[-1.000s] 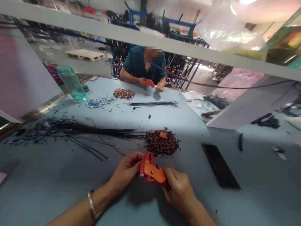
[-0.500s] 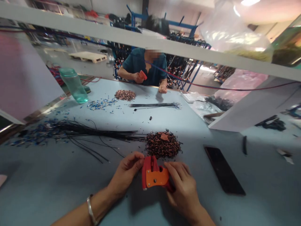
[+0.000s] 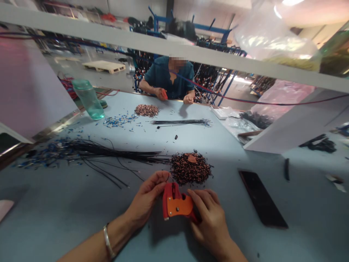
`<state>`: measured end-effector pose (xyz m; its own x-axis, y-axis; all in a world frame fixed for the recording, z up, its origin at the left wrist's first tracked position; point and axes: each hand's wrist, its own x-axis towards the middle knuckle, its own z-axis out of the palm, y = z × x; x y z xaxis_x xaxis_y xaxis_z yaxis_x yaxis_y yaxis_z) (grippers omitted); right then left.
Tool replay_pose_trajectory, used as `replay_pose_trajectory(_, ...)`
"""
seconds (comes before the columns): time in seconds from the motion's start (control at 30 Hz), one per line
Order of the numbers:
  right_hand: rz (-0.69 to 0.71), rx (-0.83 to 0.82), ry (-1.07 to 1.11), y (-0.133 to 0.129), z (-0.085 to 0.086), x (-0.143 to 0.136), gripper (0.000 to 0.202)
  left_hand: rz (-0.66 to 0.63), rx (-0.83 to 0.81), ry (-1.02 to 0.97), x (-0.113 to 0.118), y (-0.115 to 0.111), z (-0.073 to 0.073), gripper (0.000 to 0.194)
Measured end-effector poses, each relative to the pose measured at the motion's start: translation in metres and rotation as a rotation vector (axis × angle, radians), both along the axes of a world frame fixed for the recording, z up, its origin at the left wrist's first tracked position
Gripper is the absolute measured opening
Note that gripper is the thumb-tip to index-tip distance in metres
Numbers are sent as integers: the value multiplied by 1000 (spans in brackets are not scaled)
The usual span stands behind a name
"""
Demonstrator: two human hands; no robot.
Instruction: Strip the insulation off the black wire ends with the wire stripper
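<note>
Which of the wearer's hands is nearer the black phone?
Right. The right hand is left of the phone, gripping the red-orange tool; the left hand is farther left.

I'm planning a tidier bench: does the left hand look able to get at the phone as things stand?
Probably not directly: the red and orange tool and the right hand gripping it sit between the left hand and the phone.

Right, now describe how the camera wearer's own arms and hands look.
The ungloved left hand has a slim, silvery, metal-looking bangle around its wrist. The ungloved right hand shows no bracelet or watch. No sleeve is visible on either bare forearm.
</note>
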<state>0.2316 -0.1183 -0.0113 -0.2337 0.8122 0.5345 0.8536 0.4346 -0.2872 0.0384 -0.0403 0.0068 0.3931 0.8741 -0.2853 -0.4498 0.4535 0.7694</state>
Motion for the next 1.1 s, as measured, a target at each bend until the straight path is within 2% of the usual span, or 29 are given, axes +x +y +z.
replay_pose_trajectory(0.17, -38, -36, 59, 0, -2, 3, 51, 96, 51, -62, -1, 7, -4, 22)
replay_pose_trajectory(0.3, -25, -32, 93, 1, 0, 4, 48, 116, -39, -128, -4, 12, -4, 22)
replay_pose_trajectory(0.43, 60, 6, 14, 2, 3, -1, 47, 131, -129, -255, -5, 14, -4, 22)
replay_pose_trajectory(0.57, 105, 116, -123, 1, 5, -8, 34, 151, -184, -260, -4, 13, -4, 21)
replay_pose_trajectory(0.67, 111, 160, -198, 0, 5, -11, 30, 129, -215, -278, -3, 11, -5, 22)
replay_pose_trajectory(0.8, 94, 129, -192, -2, 5, -13, 30, 50, -201, -287, -3, 10, -4, 22)
replay_pose_trajectory(0.93, -4, 82, -138, -1, 5, -9, 35, 22, -195, -269, -4, 9, -1, 20)
replay_pose_trajectory(1.1, -91, 17, -59, 0, 2, 1, 45, -26, -94, -242, -5, 7, 0, 17)
